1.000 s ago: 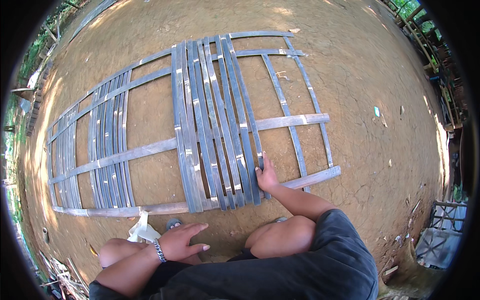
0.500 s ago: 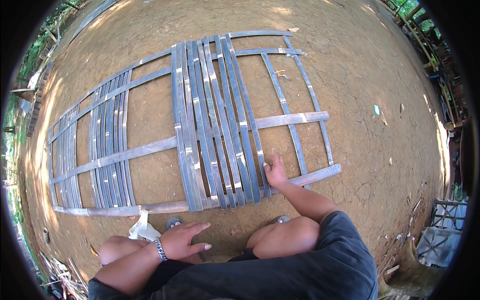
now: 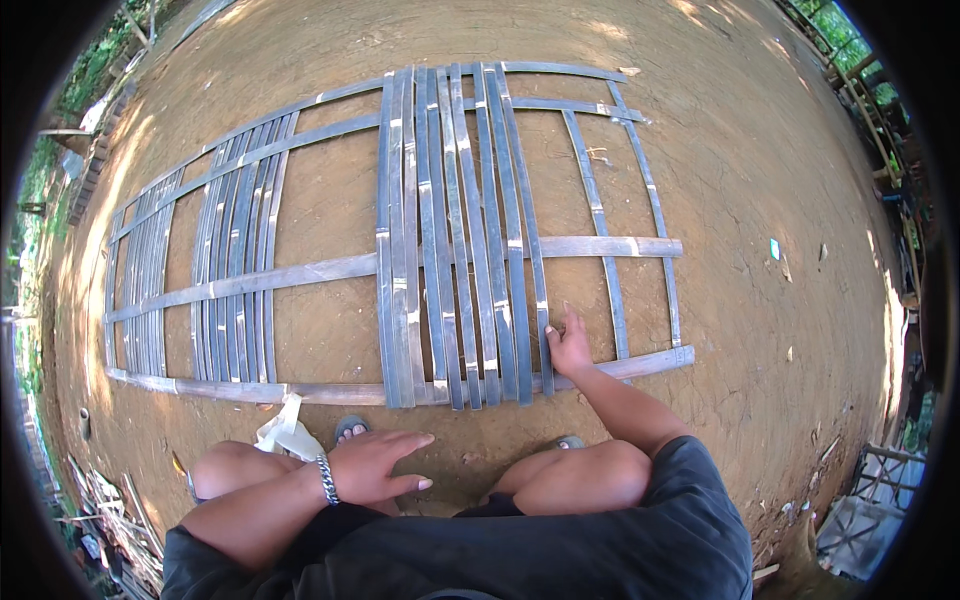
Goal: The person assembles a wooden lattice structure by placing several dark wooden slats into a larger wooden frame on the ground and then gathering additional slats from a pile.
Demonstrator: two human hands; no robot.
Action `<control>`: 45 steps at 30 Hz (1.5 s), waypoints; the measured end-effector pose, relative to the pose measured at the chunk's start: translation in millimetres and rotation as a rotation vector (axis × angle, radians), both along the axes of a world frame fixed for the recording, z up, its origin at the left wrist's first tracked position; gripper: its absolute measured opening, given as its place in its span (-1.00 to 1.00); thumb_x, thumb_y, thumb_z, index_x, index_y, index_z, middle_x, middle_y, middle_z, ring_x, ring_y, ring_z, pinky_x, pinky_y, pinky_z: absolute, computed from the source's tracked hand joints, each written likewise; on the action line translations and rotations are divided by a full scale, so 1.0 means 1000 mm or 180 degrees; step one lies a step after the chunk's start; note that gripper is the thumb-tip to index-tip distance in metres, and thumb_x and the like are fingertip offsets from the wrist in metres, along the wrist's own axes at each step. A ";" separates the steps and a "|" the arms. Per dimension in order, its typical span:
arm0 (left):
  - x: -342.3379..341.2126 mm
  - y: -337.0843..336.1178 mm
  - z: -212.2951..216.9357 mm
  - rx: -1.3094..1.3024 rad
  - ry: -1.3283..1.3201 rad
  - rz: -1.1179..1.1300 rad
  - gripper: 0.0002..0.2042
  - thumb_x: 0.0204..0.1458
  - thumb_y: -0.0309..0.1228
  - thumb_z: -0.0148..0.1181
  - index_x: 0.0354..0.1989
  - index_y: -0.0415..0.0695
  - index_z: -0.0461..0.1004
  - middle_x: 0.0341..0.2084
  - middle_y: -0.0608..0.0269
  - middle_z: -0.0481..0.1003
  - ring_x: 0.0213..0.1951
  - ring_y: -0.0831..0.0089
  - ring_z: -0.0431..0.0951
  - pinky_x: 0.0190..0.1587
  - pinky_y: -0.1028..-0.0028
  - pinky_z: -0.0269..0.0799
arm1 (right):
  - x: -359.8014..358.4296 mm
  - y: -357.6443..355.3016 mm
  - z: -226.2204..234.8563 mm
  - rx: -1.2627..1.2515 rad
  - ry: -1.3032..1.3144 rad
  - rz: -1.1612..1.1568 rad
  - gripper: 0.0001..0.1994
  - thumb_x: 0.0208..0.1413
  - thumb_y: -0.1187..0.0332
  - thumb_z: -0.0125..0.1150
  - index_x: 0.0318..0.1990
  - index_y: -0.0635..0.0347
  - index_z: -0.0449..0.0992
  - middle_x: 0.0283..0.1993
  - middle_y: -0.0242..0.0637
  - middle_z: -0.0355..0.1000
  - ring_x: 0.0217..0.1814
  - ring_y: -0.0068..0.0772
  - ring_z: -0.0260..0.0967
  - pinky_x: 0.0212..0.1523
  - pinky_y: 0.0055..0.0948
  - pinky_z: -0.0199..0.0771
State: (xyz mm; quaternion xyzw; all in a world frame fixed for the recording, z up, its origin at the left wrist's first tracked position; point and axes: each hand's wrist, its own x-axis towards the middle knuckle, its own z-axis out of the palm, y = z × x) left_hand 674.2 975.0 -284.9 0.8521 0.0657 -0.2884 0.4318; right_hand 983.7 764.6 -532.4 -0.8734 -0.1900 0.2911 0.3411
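Note:
A bamboo lattice frame lies on the ground before me, with several long flat slats laid across its rails. My right hand [image 3: 569, 348] is at the near end of the rightmost bamboo slat [image 3: 541, 290] of the middle group. Its thumb is beside or against that slat's edge, and the other fingers reach forward, partly hidden. Below the hand runs the near bamboo rail [image 3: 330, 394]. Over my left knee hovers my left hand [image 3: 380, 467], open, thumb and fingers apart, holding nothing. A silver bracelet [image 3: 327, 480] circles that wrist.
Two more groups of slats, a wider one [image 3: 240, 240] and a narrower one [image 3: 148, 275], cross the frame at left. A white bag or cloth [image 3: 287, 436] sits by my left foot. Sticks [image 3: 118, 515] are piled at lower left; a wooden structure [image 3: 880, 150] stands at right.
The view has shifted, so the frame appears farther right. My right hand stays by the end of the same slat, and my left hand remains spread above my knee.

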 end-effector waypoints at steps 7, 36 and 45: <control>-0.001 0.001 -0.006 0.0010 0.0029 0.0005 -0.32 0.12 0.05 0.13 0.29 -0.17 0.23 0.18 -0.13 0.35 0.21 -0.02 0.35 0.25 0.18 0.25 | 0.000 -0.004 -0.013 0.0025 -0.0237 0.0067 -0.35 0.17 0.34 0.20 0.38 0.25 0.09 -0.01 -0.01 0.34 -0.16 -0.19 0.40 -0.03 -0.27 0.44; 0.006 0.210 -0.070 0.0252 0.0514 0.0753 -0.49 0.11 -0.06 0.23 0.07 -0.23 0.47 -0.09 0.01 0.58 -0.07 0.28 0.60 0.00 0.36 0.47 | -0.036 0.103 0.106 -0.0553 -0.0777 0.2712 -0.37 0.13 0.32 0.20 0.34 0.19 0.14 0.20 0.08 0.27 0.20 0.12 0.31 0.21 -0.12 0.35; 0.033 0.164 -0.284 -0.1092 0.0467 0.2768 -0.54 0.15 -0.26 0.23 0.16 -0.21 0.34 -0.21 0.20 0.58 -0.24 0.49 0.59 -0.30 0.48 0.52 | -0.201 0.221 0.054 -0.0343 -0.0457 0.0735 -0.29 0.09 0.38 0.24 0.37 0.29 0.05 0.29 0.19 0.13 0.35 0.21 0.10 0.34 -0.05 0.15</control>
